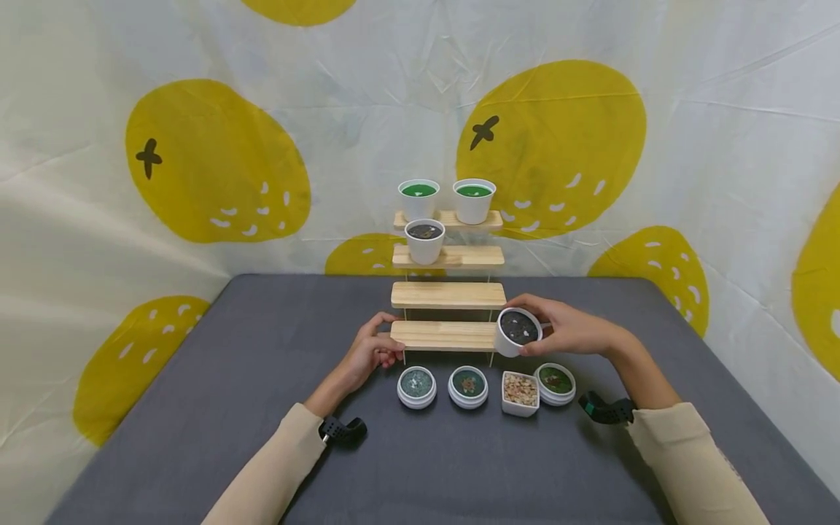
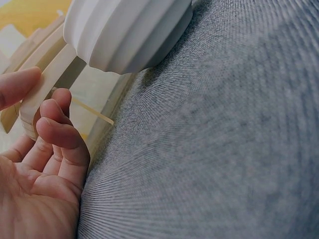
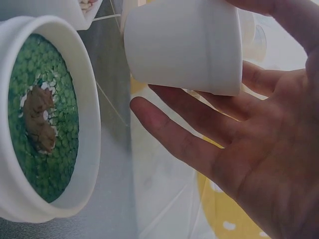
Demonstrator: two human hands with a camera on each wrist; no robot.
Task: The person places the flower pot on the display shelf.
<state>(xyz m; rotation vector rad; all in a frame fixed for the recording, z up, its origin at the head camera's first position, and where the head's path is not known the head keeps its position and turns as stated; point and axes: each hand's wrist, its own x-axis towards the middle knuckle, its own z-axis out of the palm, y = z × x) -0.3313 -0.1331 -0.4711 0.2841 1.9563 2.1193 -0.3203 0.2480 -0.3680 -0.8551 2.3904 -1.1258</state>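
Observation:
At the right end of the lowest step, my right hand (image 1: 574, 328) holds a white cup (image 3: 182, 47) with a dark grey, speckled top. Thumb and fingers go round its side, and it is tilted toward me in the head view. My left hand (image 1: 370, 352) pinches the left end of the wooden tiered stand's lowest step (image 1: 446, 335), thumb above and curled fingers below. In the left wrist view, a ribbed white pot (image 2: 127, 32) is beside those fingers. A green-topped round pot (image 3: 47, 114) sits below my right hand.
Two white cups with green tops (image 1: 418, 205) (image 1: 473, 207) stand on the top step. One dark-topped cup (image 1: 425, 248) is on the step below. Two round pots (image 1: 416, 399) (image 1: 467, 399) and a square dish of pebbles (image 1: 520, 408) line the grey cloth in front.

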